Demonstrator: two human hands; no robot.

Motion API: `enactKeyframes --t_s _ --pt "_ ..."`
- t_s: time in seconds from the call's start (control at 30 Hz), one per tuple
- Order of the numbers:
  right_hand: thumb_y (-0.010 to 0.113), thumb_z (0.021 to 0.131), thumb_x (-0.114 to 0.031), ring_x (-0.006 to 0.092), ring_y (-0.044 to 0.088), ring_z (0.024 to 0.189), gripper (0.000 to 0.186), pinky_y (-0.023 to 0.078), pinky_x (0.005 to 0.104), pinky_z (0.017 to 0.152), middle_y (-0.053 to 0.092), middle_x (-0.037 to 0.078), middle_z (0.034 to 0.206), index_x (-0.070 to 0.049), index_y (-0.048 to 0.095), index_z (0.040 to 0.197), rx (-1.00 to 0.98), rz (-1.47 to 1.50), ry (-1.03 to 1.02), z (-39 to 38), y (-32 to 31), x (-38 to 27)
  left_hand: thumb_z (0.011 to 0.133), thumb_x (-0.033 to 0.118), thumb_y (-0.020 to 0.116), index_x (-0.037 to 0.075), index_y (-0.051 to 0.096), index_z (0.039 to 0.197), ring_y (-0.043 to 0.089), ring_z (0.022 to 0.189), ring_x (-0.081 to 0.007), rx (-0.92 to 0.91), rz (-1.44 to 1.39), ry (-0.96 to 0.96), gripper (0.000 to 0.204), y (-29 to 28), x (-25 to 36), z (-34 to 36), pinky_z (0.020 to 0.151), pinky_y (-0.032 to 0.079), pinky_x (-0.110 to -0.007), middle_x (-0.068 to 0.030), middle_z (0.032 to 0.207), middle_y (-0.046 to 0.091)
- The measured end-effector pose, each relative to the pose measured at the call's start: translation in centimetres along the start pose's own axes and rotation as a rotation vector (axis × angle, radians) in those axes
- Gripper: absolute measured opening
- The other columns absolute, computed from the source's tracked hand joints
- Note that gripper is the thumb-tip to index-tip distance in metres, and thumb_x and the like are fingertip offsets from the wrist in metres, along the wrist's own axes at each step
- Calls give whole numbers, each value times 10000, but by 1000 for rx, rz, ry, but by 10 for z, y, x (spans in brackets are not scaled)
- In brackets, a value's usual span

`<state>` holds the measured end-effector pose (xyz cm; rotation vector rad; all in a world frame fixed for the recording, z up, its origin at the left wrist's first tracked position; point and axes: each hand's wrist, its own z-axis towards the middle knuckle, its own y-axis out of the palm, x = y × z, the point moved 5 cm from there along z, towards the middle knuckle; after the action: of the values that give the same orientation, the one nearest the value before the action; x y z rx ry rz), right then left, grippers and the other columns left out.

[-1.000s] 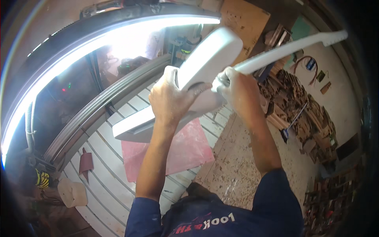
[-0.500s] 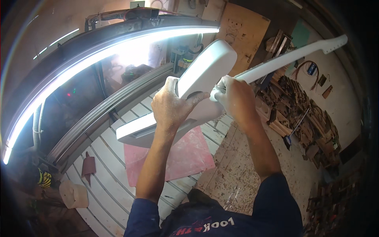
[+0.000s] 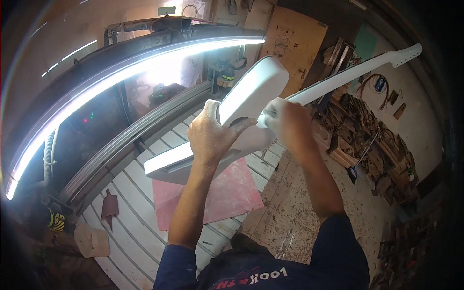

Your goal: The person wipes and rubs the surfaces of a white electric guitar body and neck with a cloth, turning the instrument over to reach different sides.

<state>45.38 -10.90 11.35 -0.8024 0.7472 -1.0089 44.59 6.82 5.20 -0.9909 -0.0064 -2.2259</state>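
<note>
A white-coated electric guitar [image 3: 253, 87], body and neck in one piece, is held up tilted over the slatted bench. My left hand [image 3: 210, 133], dusted white, grips the guitar's body at its inner edge, with the thumb stretched toward the neck joint. My right hand [image 3: 290, 123] is blurred by motion; its fingers are closed against the body beside the base of the neck. Whatever is pinched in them, I cannot make out. From there the guitar neck [image 3: 348, 77] runs up to the far right, ending in a headstock with small holes.
Beneath the guitar, a pink sheet [image 3: 232, 193] lies on the white slatted bench [image 3: 140, 232]. A curled brown sandpaper piece [image 3: 110, 207] and a beige cap [image 3: 92, 240] lie at left. A bright tube light [image 3: 96, 89] arches overhead. Wood offcuts [image 3: 367, 130] are piled at right.
My right hand has shifted slightly and blurred beside the neck joint. The guitar has dipped a little at the body's upper end; my left hand keeps its grip.
</note>
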Motion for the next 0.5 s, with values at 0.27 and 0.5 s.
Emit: enactKeyframes --t_s 0.27,0.5 --pt "721 815 -112 230 717 786 258 556 370 716 729 111 941 5 675 1041 -212 434 217 -36 -10 36 626 480 940 20 608 930 749 739 -248 29 24 23 643 -10 -4 -3 665 590 -366 -143 816 731" --pt "642 981 -102 203 576 1218 182 481 371 1009 543 192 1432 -37 602 1146 704 1155 129 -82 -40 111 593 404 973 36 582 903 735 724 -229 56 -151 19 620 -30 -10 -17 647 578 -347 -118 800 716"
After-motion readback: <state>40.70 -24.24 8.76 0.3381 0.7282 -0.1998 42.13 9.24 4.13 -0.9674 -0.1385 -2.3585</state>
